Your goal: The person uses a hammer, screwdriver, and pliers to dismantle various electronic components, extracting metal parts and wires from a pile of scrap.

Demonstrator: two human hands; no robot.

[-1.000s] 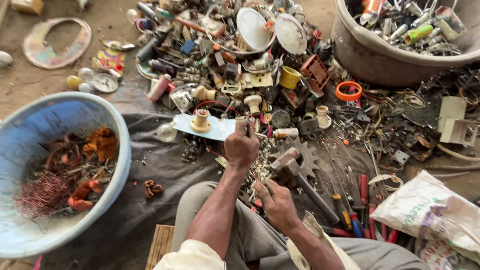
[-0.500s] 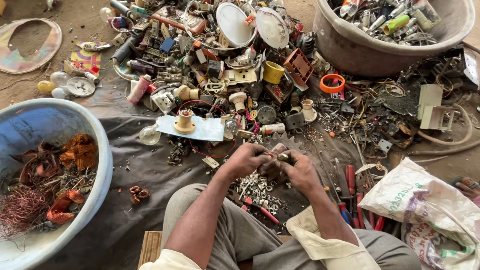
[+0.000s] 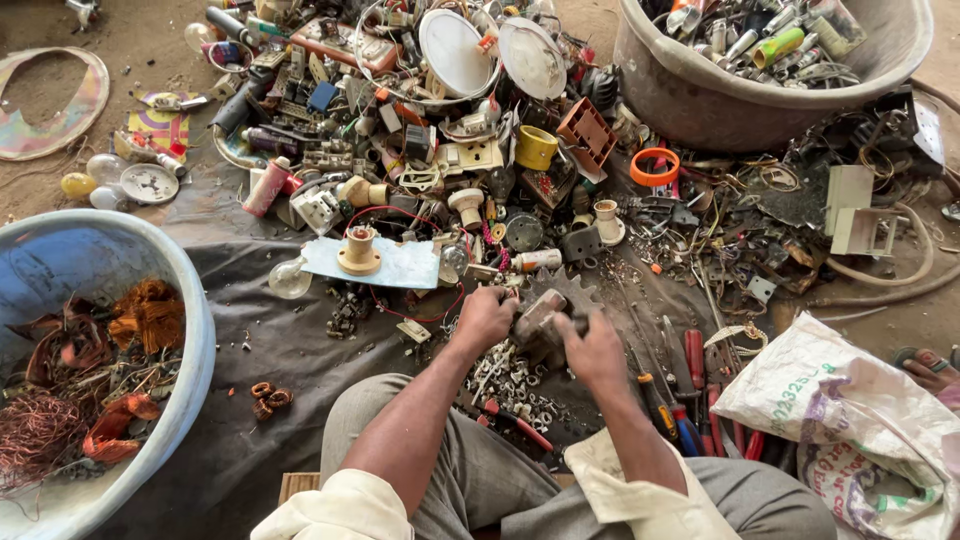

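Head view: left hand (image 3: 484, 318) and right hand (image 3: 594, 350), fingers clamped on a small metal block (image 3: 537, 318), held between them above the dark cloth (image 3: 270, 345), beside a toothed gear (image 3: 572, 291) and screwdrivers (image 3: 680, 400).

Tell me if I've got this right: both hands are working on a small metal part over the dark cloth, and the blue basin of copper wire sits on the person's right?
Not quite. The head view shows the blue basin of copper wire on the person's left, not the right. The rest holds: the left hand and right hand both grip a small metal part over the dark cloth.
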